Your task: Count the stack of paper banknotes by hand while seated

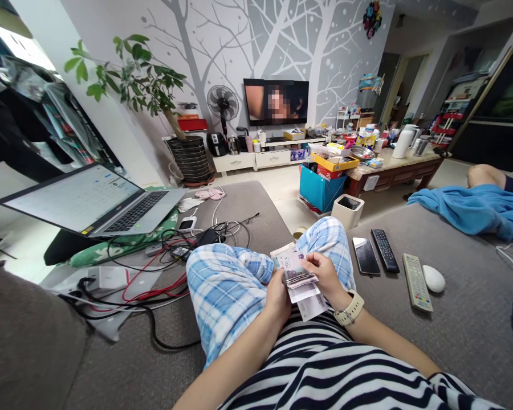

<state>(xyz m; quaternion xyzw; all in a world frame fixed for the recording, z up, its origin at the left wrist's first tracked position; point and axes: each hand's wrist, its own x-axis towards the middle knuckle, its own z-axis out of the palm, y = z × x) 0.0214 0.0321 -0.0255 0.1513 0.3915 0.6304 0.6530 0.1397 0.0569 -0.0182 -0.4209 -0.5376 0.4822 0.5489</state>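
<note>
A bundle of banknotes (299, 280) is held over my lap, with several notes fanned out and their lower ends hanging toward my striped shirt (325, 364). My left hand (279, 293) is closed around the left side of the bundle. At the upper right edge, my right hand (325, 273) pinches the notes between thumb and fingers. A pale watch (349, 308) is on the right wrist. Blue checked trousers (226, 296) cover my crossed legs beneath the notes. Parts of the left fingers are hidden behind the paper.
Right of me on the grey sofa lie a phone (366, 255), a black remote (385, 250), a beige remote (418, 282) and a white mouse (433, 279). An open laptop (139, 212) and tangled cables (162, 290) lie left. Another person's leg (485, 175) shows at far right.
</note>
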